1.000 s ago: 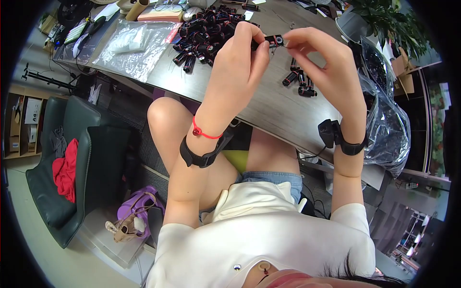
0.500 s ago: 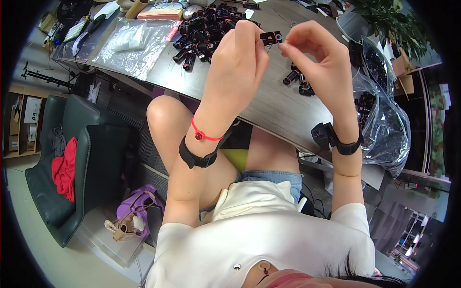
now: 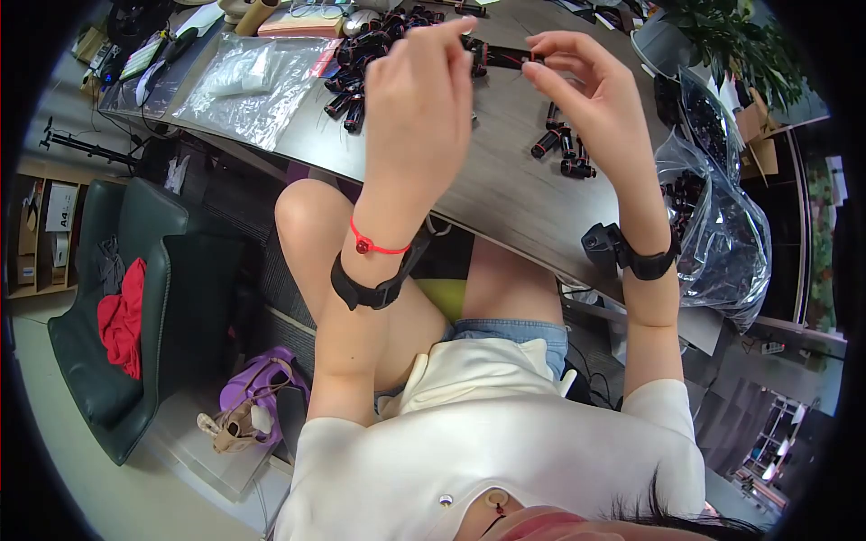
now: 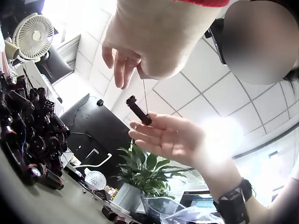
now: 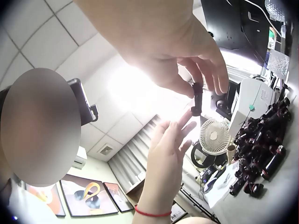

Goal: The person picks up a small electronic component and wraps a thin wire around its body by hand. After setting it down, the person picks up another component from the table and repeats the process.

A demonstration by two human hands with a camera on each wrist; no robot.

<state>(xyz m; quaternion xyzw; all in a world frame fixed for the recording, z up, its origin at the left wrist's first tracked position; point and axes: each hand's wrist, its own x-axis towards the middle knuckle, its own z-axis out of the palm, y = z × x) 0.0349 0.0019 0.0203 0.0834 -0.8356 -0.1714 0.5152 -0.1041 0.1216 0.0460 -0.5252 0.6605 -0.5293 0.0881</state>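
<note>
Between the two hands in the head view is a small black cylinder (image 3: 505,56) with red bands and a thin wire. My right hand (image 3: 595,99) pinches one end of it between thumb and fingers; the right wrist view shows the cylinder (image 5: 197,99) hanging from those fingertips. My left hand (image 3: 417,117) is at its other end, fingers loosely extended, fingertips right by the cylinder. Seen from the left wrist, the left fingers (image 4: 122,70) hang apart above the cylinder (image 4: 138,110), and a fine wire rises from its held end.
A heap of similar black cylinders (image 3: 374,63) lies on the table (image 3: 505,194) beyond the left hand. Several more cylinders (image 3: 564,153) sit below the right hand. Clear plastic bags (image 3: 244,86) lie at left, another bag (image 3: 722,243) at right, near a potted plant (image 3: 663,45).
The left hand has moved left and loosened its fingers from the cylinder. More of the cylinder now shows, held at the right hand, which has shifted slightly left and up.
</note>
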